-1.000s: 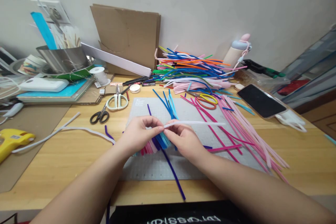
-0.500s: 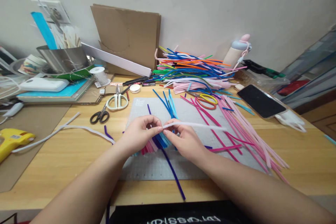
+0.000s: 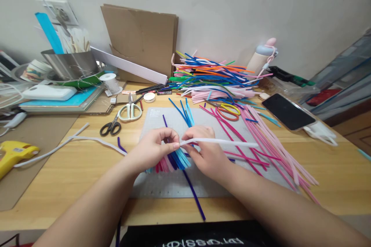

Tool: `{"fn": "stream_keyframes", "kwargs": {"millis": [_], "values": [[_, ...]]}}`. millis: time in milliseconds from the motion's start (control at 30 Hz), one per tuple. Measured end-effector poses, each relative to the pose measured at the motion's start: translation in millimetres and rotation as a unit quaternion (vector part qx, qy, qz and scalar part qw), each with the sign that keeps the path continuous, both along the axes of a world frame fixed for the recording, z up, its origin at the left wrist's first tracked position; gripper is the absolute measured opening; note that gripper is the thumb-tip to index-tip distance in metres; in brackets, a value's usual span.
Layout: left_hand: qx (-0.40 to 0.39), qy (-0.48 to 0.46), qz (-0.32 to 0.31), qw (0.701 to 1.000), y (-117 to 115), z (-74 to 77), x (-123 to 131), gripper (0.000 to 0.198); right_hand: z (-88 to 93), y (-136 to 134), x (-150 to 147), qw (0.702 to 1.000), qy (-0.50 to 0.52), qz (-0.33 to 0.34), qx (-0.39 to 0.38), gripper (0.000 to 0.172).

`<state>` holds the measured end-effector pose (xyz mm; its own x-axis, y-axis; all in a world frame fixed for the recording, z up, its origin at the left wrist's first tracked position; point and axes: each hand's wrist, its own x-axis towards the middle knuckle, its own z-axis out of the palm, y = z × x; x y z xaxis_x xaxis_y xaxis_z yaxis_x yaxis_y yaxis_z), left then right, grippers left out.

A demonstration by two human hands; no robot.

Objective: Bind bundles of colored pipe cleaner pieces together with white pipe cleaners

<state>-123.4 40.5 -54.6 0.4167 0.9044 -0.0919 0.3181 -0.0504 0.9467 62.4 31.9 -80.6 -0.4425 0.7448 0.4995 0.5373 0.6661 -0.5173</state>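
Note:
My left hand (image 3: 155, 147) is pinched shut, thumb against forefinger, on one end of a white pipe cleaner (image 3: 228, 142). The long free part of this pipe cleaner runs to the right across the front of my right hand (image 3: 207, 152). My right hand's fingers are curled around the strand just beside the left fingertips; their exact grip is partly hidden. Beneath the hands hangs a row of folded pipe cleaners in pink, purple and blue (image 3: 182, 160). A long purple pipe cleaner (image 3: 194, 197) slants below them towards the table's front edge.
A grey cutting mat (image 3: 156, 191) lies under the hands. Pink pipe cleaners (image 3: 275, 146) and a phone (image 3: 288, 111) are at right. Scissors (image 3: 130, 112) and a yellow glue gun (image 3: 17, 152) lie left. A mixed pipe cleaner pile (image 3: 214, 77) is behind.
My right hand has shifted slightly right, away from the left fingertips. The white pipe cleaner's free end has moved right and a little down. My left hand stays nearly in place.

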Motion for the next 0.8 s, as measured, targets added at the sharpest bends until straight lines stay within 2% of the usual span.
{"fn": "stream_keyframes", "kwargs": {"millis": [100, 167, 233, 300, 467, 567, 700, 800], "values": [[0.091, 0.052, 0.047, 0.993, 0, 2.6, 1, 0.012, 0.2, -5, -1, 0.998, 0.018, -0.062, 0.01, 0.013], [0.129, 0.075, 0.061, 0.987, 0, 4.7, 1, 0.011, 0.7, -9, -3, 0.998, 0.013, -0.051, -0.029, 0.021], [0.133, 0.083, 0.054, 0.986, -1, 6.3, 1, 0.011, 0.3, -13, -6, 0.996, 0.026, -0.026, -0.082, 0.021], [0.11, 0.073, 0.039, 0.99, -3, 7.1, 1, 0.011, -1.3, -15, -8, 0.992, 0.055, -0.026, -0.108, 0.013], [0.045, 0.025, 0.032, 0.998, -7, 10.0, 1, 0.014, -5.4, -16, -10, 0.991, 0.091, -0.05, -0.082, 0.009], [0.078, 0.028, 0.023, 0.996, -8, 13.0, 2, 0.014, -4.1, -17, -10, 0.993, 0.095, -0.035, -0.056, 0.008], [0.172, 0.068, 0.005, 0.983, -9, 13.2, 1, 0.011, -0.4, -21, -9, 0.998, 0.043, -0.027, -0.021, 0.01], [0.17, 0.081, -0.001, 0.982, -10, 10.8, 0, 0.01, -1.0, -22, -8, 0.999, 0.022, -0.022, -0.019, 0.012]]}}
